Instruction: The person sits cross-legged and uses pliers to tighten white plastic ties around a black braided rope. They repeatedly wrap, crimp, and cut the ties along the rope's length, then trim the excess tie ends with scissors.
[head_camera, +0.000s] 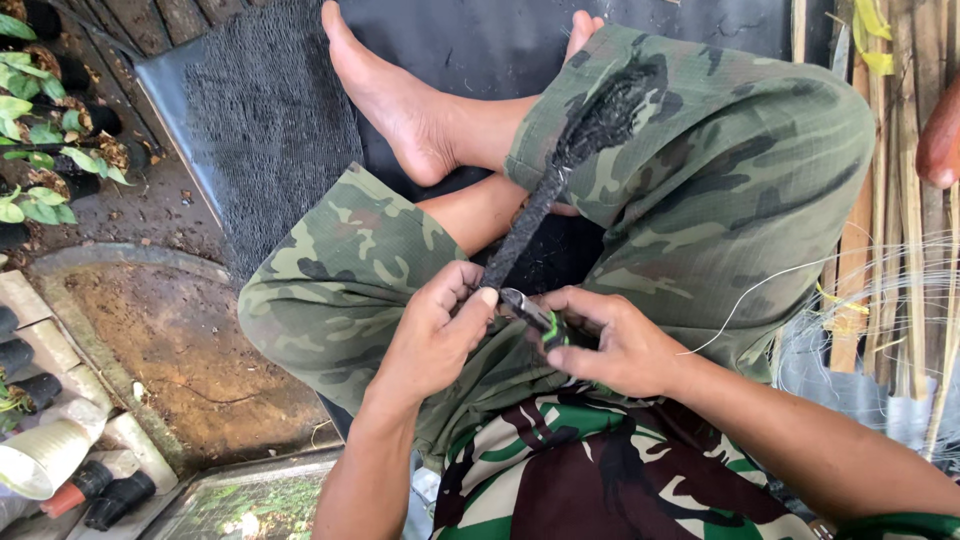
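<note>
Over the lap, the left hand (435, 335) curls inward, fingers pinching the lower end of a black fibre bundle (570, 165) lying across the right thigh. The right hand (610, 340) grips a green-handled knife (535, 318) against it.

The left hand (435, 325) and the right hand (610, 340) meet low over the lap, close together but not touching. Both forearms come up from the bottom edge and bend inward. The left fingers (470, 290) are curled, the thumb pressed forward. The right fingers (575, 300) are closed in a pinch, knuckles up. The legs are crossed, feet bare.
</note>
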